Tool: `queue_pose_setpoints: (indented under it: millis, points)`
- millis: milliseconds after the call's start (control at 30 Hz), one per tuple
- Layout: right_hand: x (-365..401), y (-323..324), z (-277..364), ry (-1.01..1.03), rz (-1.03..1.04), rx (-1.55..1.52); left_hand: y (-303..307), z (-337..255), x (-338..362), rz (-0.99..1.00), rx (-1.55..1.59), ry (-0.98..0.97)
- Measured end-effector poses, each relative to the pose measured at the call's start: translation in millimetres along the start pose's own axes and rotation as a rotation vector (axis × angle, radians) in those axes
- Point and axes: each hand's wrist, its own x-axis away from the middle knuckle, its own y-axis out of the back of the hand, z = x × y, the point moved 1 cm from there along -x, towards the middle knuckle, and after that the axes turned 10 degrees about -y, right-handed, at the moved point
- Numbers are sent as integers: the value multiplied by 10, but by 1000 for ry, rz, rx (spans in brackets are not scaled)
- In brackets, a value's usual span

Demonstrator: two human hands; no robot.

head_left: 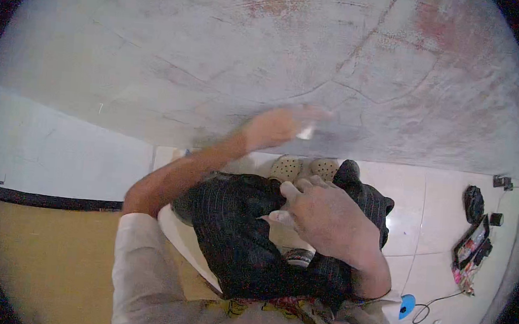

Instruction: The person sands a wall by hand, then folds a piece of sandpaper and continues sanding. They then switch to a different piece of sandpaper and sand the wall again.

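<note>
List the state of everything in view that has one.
Wall: crack-like lines, reddish patches
Left hand: at the wall, blurred
White piece: at the left hand, blurred
Right hand: partly curled, grip unclear
Trousers: worn, creased
Clogs: side by side
Cable: looped

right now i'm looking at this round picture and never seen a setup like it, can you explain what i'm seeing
There is no machine here, just a person's two bare hands. The only picture comes from a camera worn on the head, looking forward and down.

The left hand is up by a grey wall with reddish marks. It is blurred; a small white thing shows at its fingers, but what it is, I can't tell. The right hand is above the lap, in front of dark trousers; whether it holds anything is unclear.

On the pale floor to the right lie a blue round thing and some dark items.
</note>
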Motion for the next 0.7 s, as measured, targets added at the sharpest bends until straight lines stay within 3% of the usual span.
queue_pose_setpoints:
  millis: [67, 133, 200, 267, 333, 467, 533, 600, 700]
  points:
    - [0, -25, -27, -35, 19, 17, -9, -99, -196, -48, -27, -49]
    - [-2, -70, -65, 13, -91, 46, 84, -146, -183, -89, -44, -98]
    - [26, -49, -53, -1, -74, 39, 293, -43, 149, 94, 331, 92]
    - [55, -55, -49, -10, -66, 26, 319, 165, 689, 190, 76, 69]
    - [106, -67, -51, 29, -100, -10, 411, 251, 1183, 280, -744, -174]
    - [148, -36, -59, 87, -118, 8, 405, 359, 1132, 322, -380, 22]
    - [188, -15, -69, 79, -88, -6, 10, 389, 651, 180, -60, 43]
    - [192, -9, -74, 62, -81, -11, 270, -161, -204, -145, 36, -58]
    - [152, 6, -72, 5, -74, -3, -164, -169, -999, -336, -34, -151]
